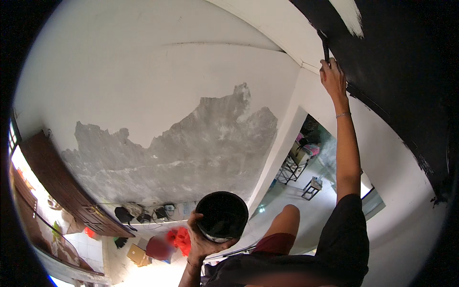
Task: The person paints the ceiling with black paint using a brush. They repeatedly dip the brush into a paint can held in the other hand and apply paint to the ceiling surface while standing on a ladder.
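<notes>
My left hand [203, 241], thumb along its side, grips a black paint pot [222, 205] in front of my body; the inside is dark, so the paint level cannot be made out. With my arm raised high, my right hand [333, 79] is closed round the handle of a paintbrush [325, 47]. The brush tip meets the border between a black painted area [397, 62] and the pale surface beside it. A bare pale patch [351, 16] shows within the black near the top.
A white wall with a large grey, peeled area [210, 138] is ahead. Below right, a doorway shows a small stool [313, 187]. At lower left stand a brown wooden door [71, 186], a red bag [180, 240] and a cardboard box [137, 256]. Cables and small items line the wall's foot.
</notes>
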The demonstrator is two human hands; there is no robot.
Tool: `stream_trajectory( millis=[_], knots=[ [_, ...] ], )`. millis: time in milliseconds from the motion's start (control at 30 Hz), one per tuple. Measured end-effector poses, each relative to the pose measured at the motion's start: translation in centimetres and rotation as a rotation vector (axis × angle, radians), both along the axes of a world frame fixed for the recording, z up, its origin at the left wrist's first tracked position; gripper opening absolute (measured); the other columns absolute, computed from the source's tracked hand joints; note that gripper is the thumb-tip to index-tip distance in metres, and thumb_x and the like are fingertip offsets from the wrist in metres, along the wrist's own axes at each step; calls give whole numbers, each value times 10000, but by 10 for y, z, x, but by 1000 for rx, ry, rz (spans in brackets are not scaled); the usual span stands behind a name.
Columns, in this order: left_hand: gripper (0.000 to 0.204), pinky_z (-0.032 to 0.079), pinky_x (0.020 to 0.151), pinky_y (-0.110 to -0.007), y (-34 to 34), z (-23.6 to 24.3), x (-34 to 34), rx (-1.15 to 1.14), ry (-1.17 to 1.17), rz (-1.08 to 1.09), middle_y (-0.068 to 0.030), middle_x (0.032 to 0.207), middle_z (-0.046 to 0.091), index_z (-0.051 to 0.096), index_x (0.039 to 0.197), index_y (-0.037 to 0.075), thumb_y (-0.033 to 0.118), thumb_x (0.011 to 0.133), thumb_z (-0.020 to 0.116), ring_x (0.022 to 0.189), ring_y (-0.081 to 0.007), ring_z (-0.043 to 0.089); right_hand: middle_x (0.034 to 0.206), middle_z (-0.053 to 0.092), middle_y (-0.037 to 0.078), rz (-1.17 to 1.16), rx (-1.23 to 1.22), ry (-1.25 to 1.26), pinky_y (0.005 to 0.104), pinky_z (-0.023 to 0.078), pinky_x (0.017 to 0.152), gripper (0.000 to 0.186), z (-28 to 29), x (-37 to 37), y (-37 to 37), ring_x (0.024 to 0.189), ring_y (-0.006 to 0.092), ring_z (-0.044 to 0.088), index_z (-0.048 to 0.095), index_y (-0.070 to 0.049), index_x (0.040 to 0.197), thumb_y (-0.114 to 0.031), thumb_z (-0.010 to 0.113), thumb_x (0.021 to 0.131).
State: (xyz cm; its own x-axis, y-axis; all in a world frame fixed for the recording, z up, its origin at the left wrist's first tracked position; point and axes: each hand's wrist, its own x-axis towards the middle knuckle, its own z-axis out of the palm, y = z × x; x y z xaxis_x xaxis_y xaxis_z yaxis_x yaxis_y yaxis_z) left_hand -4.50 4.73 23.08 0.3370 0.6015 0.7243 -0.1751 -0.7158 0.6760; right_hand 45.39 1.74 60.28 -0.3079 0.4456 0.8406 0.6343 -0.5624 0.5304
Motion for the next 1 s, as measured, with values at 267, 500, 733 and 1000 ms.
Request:
stream_trajectory(
  millis=[267, 500, 733, 1000],
  knots=[
    [1093, 452, 1015, -497, 3, 2, 4, -13, -15, -45, -243, 1347, 444, 298, 1331, 133, 370, 521, 992, 1252, -379, 518, 1090, 610, 176, 38, -84, -148, 428, 558, 835, 349, 25, -6, -1, 957, 344, 645, 648, -48, 1209, -91, 699, 866],
    [1104, 441, 1036, -514, 0, -8, -4, -43, 14, -63, -241, 1355, 444, 298, 1345, 128, 378, 524, 992, 1278, -394, 500, 1215, 609, 202, -198, -126, 104, 435, 561, 880, 347, -15, 29, -35, 1028, 369, 654, 635, -48, 1248, -145, 664, 916],
    [1102, 416, 1072, -521, -5, -8, 0, -67, 64, -20, -241, 1371, 435, 301, 1345, 131, 387, 528, 994, 1299, -395, 484, 1179, 609, 190, -76, -195, -128, 441, 562, 846, 302, 15, 20, -30, 1014, 368, 643, 639, -36, 1197, -139, 657, 914],
    [1092, 424, 1055, -520, -2, -2, 0, -68, -35, -75, -243, 1362, 442, 305, 1332, 140, 372, 520, 998, 1269, -399, 509, 1133, 616, 186, -80, -199, -153, 432, 547, 852, 343, 8, 11, -5, 990, 339, 642, 633, -29, 1185, -159, 696, 874]
  ],
)
